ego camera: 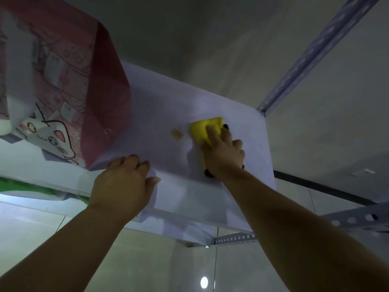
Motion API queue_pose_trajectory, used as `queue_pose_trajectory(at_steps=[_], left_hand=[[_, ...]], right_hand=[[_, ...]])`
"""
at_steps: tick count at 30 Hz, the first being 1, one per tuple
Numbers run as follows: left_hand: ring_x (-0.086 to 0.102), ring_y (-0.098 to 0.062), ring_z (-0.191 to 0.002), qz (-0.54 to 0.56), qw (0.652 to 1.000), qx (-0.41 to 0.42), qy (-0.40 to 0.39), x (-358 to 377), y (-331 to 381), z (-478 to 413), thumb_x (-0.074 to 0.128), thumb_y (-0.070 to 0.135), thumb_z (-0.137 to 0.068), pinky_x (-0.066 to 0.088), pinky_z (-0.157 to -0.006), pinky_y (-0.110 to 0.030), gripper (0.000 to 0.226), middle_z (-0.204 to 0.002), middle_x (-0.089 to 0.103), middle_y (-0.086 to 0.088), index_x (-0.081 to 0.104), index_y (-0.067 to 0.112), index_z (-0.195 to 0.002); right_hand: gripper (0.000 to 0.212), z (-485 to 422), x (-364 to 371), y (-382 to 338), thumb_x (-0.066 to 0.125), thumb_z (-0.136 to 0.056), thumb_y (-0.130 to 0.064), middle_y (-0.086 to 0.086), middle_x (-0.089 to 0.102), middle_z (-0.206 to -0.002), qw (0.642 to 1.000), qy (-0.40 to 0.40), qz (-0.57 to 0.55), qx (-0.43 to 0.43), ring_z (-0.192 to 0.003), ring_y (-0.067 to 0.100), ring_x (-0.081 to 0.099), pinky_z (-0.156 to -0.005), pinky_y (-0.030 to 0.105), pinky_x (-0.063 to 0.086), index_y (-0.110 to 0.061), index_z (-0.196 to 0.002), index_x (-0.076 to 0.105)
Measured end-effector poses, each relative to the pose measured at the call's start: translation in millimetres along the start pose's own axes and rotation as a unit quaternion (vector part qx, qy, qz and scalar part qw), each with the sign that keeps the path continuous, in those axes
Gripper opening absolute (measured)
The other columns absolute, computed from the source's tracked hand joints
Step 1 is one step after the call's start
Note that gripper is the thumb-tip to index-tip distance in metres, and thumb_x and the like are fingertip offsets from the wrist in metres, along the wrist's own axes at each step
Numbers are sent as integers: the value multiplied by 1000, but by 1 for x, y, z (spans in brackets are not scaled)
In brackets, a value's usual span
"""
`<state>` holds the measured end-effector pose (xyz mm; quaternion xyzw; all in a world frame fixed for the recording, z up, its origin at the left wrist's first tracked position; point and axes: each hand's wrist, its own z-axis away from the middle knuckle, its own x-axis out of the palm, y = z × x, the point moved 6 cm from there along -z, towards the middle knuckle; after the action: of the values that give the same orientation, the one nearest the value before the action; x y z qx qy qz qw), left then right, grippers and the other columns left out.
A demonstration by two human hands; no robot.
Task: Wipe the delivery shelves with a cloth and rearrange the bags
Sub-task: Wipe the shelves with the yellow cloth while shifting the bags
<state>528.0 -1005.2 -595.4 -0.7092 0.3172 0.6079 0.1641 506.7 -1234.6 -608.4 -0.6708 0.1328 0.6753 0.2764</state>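
Wiping in hand: right hand (223,157) grips yellow cloth (201,129) on shelf (252,163), centre-right; left hand (122,182) rests, fingers bent, beside pink bag (101,91) at upper left. Next likely needs leftward stroke over brown stain (176,134)

Single wide-angle view, worn on the person's head, faced forward and down onto the white shelf (168,106) at close range, left hand (124,182) and right hand (223,157) entered from the lower edge.
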Motion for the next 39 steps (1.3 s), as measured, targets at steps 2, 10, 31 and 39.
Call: queue_pose_trajectory(at_steps=[2, 10, 31, 39], left_hand=[[62, -39, -61, 9, 1000, -8, -3, 0, -1, 1, 82, 27, -64, 49, -48, -37, 35, -75, 66, -17, 73, 2, -87], [63, -36, -67, 40, 999, -25, -6, 1, -7, 3, 81, 32, -66, 50, -49, -35, 35, -79, 67, -13, 74, 6, -90], [68, -39, -87, 90, 996, -27, 1, -1, -12, 13, 86, 22, -60, 54, -73, -48, 42, -95, 71, -19, 72, 0, -92], [63, -43, -93, 136, 989, -48, -25, 8, -16, 16, 80, 19, -70, 52, -79, -47, 41, -102, 68, -22, 68, -1, -104]], right_hand=[[48, 9, 2, 0, 31, -92, -57, -3, 18, -153, 997, 0, -6, -81, -118, 35, 30, -94, 46, 28, -51, -138, 20], [46, -42, -19, 70, 27, -92, -51, 8, 20, -149, 966, 38, -37, 252, -126, 42, 23, -101, 56, 20, -41, -137, 23], [46, -17, -1, -9, 32, -93, -47, 2, 18, -151, 995, -22, 4, 95, -121, 38, 28, -96, 51, 24, -47, -138, 21], [45, 60, 21, -85, 37, -91, -56, -9, 20, -153, 976, 11, 12, -216, -113, 29, 33, -88, 40, 29, -55, -135, 27]])
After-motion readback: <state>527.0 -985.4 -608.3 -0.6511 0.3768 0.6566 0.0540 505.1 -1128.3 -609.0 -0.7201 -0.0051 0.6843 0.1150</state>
